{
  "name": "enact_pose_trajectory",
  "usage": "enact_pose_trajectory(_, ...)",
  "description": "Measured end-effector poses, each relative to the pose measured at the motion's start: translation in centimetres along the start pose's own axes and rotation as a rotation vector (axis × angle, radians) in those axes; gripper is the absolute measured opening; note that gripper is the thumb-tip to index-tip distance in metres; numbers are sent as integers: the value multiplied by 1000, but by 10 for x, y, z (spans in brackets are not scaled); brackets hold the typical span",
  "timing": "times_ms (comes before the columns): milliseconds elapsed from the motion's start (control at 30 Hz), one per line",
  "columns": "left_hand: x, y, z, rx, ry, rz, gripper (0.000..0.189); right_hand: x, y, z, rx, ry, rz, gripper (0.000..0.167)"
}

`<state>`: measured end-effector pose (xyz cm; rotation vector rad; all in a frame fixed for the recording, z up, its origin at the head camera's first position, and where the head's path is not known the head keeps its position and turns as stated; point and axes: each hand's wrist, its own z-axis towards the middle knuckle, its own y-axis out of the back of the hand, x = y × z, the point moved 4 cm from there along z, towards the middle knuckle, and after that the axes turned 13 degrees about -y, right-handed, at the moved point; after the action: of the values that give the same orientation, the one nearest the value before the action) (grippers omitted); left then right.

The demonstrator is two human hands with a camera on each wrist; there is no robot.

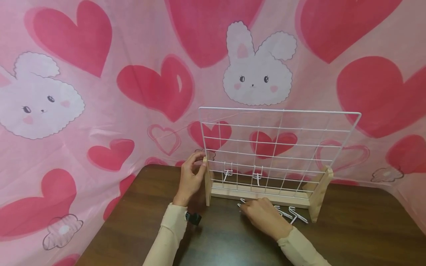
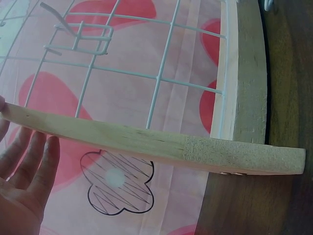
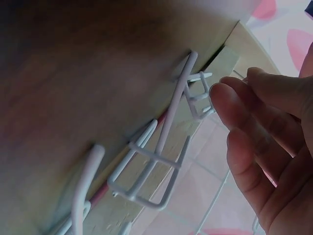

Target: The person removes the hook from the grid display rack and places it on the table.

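A white wire grid [image 1: 275, 144] stands upright in a wooden base with two side posts. My left hand [image 1: 191, 176] grips the left wooden post [image 2: 146, 139] near its top, fingers at its outer edge. Two white wire hooks [image 1: 257, 174] hang on the lower grid. My right hand [image 1: 266, 218] is low at the front of the base, thumb and forefinger close together. Its fingertips [image 3: 220, 95] overlap the edge of a white hook [image 3: 198, 95] by the table; I cannot tell whether they pinch it. More white hooks [image 1: 297, 215] lie to its right.
The brown wooden table [image 1: 139, 221] carries the rack near its back edge. Behind it hangs a pink cloth [image 1: 143, 29] with hearts and rabbits. The right wooden post [image 1: 321, 195] rises beyond the loose hooks. A dark watch [image 1: 193, 218] is on the left wrist.
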<state>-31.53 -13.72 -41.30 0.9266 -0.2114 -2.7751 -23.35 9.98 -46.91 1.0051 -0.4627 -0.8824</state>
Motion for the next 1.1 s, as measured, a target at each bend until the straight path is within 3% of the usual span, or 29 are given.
enact_pose_trajectory(333, -2, 1, 3, -15, -3, 11, 29, 3, -3, 4, 53, -20, 9, 25)
enact_pose_trajectory(1100, -1, 0, 0, -10, -3, 6, 27, 5, -7, -4, 53, -16, -38, 27)
